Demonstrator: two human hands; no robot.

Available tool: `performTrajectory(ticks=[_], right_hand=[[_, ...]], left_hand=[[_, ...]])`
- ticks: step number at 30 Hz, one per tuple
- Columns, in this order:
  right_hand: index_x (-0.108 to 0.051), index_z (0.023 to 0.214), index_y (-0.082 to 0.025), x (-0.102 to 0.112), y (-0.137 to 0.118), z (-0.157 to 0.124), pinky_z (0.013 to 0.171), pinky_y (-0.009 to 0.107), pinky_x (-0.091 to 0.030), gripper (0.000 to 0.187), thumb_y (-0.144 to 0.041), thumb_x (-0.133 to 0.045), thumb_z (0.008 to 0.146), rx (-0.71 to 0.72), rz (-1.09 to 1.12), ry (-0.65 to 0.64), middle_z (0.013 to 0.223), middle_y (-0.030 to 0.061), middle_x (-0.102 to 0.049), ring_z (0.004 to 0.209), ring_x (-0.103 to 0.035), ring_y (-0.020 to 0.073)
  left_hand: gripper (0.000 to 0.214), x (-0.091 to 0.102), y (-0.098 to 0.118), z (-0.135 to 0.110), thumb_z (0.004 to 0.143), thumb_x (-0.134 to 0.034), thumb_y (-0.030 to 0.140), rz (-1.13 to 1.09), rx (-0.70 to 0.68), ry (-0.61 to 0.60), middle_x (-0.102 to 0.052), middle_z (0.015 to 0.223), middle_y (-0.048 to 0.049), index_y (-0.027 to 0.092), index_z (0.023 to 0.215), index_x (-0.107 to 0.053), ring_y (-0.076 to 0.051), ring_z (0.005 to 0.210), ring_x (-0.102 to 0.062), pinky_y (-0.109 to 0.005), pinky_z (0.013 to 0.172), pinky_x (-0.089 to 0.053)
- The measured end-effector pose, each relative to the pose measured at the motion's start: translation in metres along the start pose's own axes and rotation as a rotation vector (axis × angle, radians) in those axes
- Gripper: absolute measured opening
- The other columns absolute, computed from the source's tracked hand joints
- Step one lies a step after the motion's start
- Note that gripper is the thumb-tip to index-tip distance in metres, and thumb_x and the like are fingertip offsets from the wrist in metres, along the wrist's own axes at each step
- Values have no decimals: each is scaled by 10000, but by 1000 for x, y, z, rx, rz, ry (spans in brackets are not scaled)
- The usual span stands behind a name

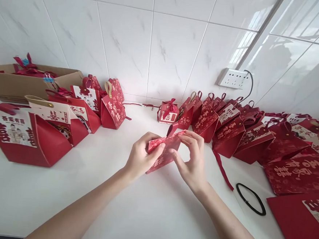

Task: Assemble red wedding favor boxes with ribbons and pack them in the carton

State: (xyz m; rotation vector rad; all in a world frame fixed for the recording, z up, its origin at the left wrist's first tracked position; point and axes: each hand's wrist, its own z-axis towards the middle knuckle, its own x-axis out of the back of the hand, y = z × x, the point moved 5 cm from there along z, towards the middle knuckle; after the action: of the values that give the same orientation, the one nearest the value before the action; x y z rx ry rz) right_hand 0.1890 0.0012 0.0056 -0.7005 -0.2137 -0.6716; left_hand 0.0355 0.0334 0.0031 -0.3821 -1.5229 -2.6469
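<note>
A small red gift box (165, 157) with gold Chinese lettering and a dark red loop handle is between my hands, tilted above the white counter. My left hand (143, 155) grips its left side, thumb pressed on the front of the upper edge and fingers behind. At the box's upper right corner, my right hand (193, 158) has its fingertips on the top edge, while its thumb rests at the front face. The rear of the box and the fingertips behind it are hidden.
Finished-looking red gift boxes (227, 139) crowd the right side, and several more (42, 136) stand at left. A cardboard box (19, 86) holds ribboned items. A small ribboned box (168, 112) sits by the wall, below a power socket (233, 79). A black loop (252, 199) lies near a red ribbon (223, 171).
</note>
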Motion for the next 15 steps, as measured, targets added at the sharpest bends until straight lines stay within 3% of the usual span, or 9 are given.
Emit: performTrajectory(ticks=[2,4,6,9,11,13,15], right_hand=[[-481,1211,-255,-5,3,-1,996,508,-440,451,-469,-601,832,-44,97,-78,1289,123,-427,1268,-406,280],[-405,1321,-267,-10,6,-2,1042,528,-386,624,-573,-579,807,-85,232,-168,1391,125,-377,1319,-360,301],[-357,1373,-275,-12,9,-2,1054,525,-367,717,-628,-568,785,-109,340,-235,1415,121,-376,1322,-361,313],[-458,1292,-274,-7,11,1,964,467,-450,621,-616,-569,785,-136,433,-239,1297,108,-483,1224,-464,305],[-538,1159,-268,-2,14,3,788,389,-514,457,-573,-535,819,-222,508,-229,1090,75,-584,1006,-584,258],[-549,1018,-258,0,20,3,586,305,-474,303,-506,-500,851,-370,603,-214,837,17,-598,701,-582,182],[-519,875,-240,2,25,1,480,250,-369,209,-447,-491,856,-496,674,-179,662,-33,-512,522,-457,125]], left_hand=[[281,-6,-1,-2,859,-513,406,-104,-44,-129,-632,935,-50,174,990,-602,-167,832,-606,-273,732,-488],[448,-13,2,-6,863,-458,502,-190,-174,-266,-592,1120,-105,179,1146,-585,-226,994,-588,-327,794,-506],[482,-15,4,-10,880,-427,490,-170,-310,-314,-541,1212,-127,193,1239,-553,-256,1102,-544,-371,867,-500],[343,-15,3,-13,888,-467,281,23,-436,-218,-544,1153,-104,231,1213,-565,-221,1081,-543,-362,895,-485],[307,-11,0,-12,857,-516,202,116,-438,-69,-534,1113,-87,238,1157,-565,-204,1071,-531,-350,896,-476],[356,-5,-5,-9,824,-581,224,97,-334,64,-510,1155,-82,241,1171,-505,-206,1104,-509,-358,912,-462],[476,-5,-14,-5,802,-628,293,-12,-146,71,-497,1227,-85,253,1230,-423,-213,1161,-486,-366,934,-448]])
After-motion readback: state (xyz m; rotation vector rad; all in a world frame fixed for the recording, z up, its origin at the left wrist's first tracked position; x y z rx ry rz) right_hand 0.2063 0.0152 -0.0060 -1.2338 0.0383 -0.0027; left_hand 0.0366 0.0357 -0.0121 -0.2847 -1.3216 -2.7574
